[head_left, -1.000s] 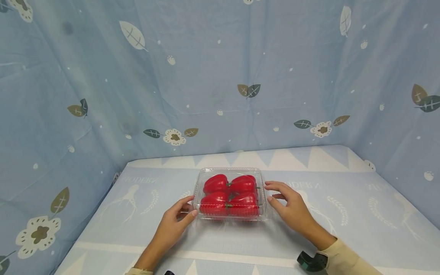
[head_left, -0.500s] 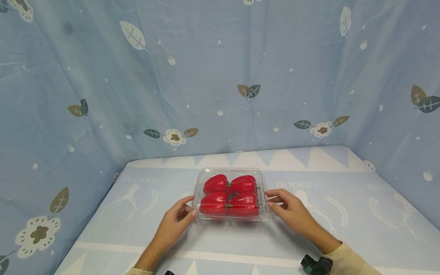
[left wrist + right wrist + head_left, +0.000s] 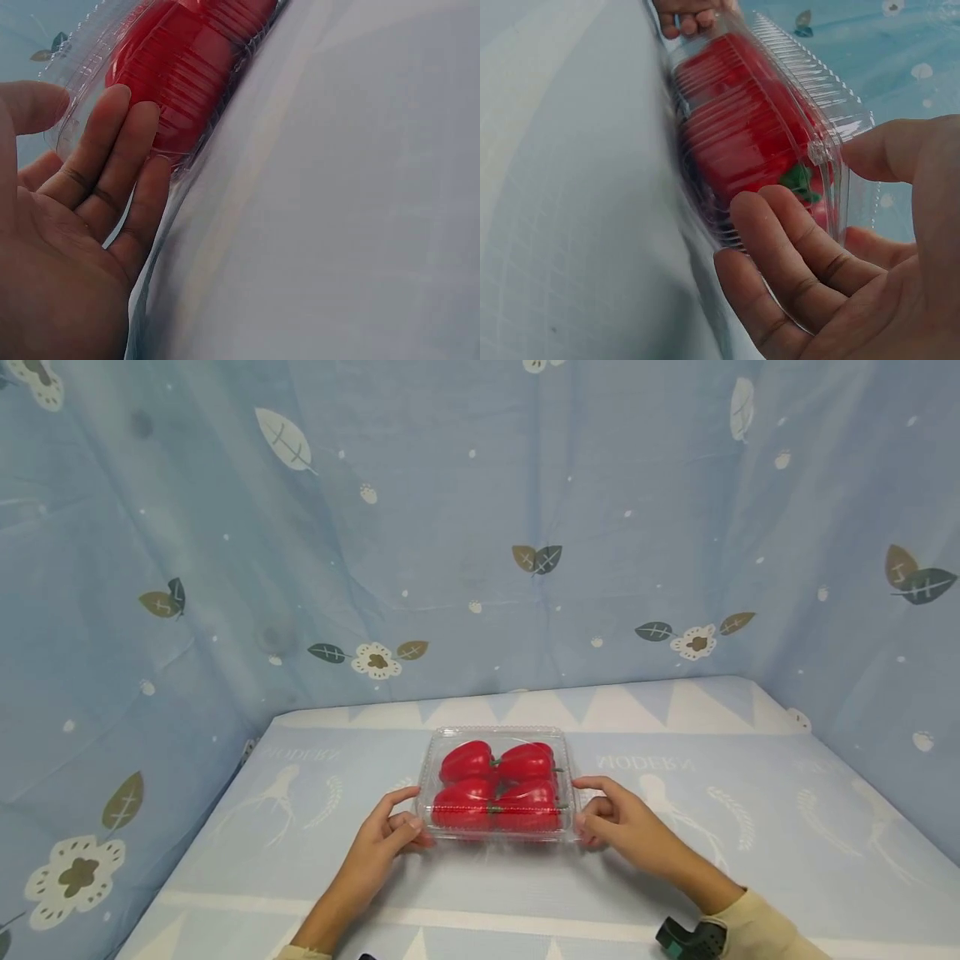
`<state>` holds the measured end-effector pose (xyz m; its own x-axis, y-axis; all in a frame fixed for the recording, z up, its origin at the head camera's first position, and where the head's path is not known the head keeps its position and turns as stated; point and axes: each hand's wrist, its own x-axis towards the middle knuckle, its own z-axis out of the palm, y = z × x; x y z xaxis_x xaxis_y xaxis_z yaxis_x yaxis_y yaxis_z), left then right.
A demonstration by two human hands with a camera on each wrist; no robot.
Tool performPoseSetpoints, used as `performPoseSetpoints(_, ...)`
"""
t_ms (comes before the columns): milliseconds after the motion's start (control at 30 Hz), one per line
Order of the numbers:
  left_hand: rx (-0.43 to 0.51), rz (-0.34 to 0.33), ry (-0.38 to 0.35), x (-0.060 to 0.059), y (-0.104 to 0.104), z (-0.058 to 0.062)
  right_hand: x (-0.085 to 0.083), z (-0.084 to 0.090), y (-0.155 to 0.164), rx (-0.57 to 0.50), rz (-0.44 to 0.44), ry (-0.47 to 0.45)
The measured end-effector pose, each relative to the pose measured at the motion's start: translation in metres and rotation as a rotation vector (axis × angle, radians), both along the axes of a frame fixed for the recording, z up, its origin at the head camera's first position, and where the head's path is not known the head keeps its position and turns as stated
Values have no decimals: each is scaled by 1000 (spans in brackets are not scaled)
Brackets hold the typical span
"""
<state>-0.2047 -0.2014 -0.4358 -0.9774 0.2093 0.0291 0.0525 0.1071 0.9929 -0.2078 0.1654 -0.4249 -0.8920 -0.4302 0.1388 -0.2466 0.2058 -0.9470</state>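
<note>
A clear plastic clamshell box [image 3: 492,838] with its lid down sits on the table, several red bell peppers [image 3: 465,762] inside. At its near left corner my left hand [image 3: 381,842] holds the rim, thumb [image 3: 34,106] on the edge and fingers [image 3: 112,161] against the ribbed side wall. On the opposite side, my right hand [image 3: 628,828] grips the near right corner. Its thumb [image 3: 881,148] lies at the rim and its fingers [image 3: 799,251] bend up to the wall beneath. A green pepper stem [image 3: 799,182] shows through the plastic.
A pale blue and white patterned cloth [image 3: 750,893] covers the table. Blue curtains [image 3: 450,527] with leaf and flower prints hang behind and on both sides. A dark wrist device [image 3: 692,938] sits at the right sleeve.
My right hand has come down along the box's right side to its near corner, its fingers tucked in under the rim. The left fingers have also curled further under. The box stays about in place.
</note>
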Motion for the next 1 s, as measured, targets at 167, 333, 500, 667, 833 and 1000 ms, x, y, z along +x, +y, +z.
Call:
performPoseSetpoints(167,40,8,-64,1,2,2,2,-1,-4,-74,2,-74)
performPoseSetpoints(333,77,5,-113,2,4,5,1,-3,-6,-110,0,-115)
performPoseSetpoints(500,86,8,-114,2,5,5,1,-3,-6,-120,-7,-143)
performPoseSetpoints(667,110,28,-119,1,7,5,2,-2,-7,-135,-14,-141)
performPoseSetpoints(833,133,56,-144,2,9,5,3,-1,-10,-160,-16,-129)
performPoseSetpoints(1000,145,79,-156,2,10,6,4,0,-10,-160,-12,-128)
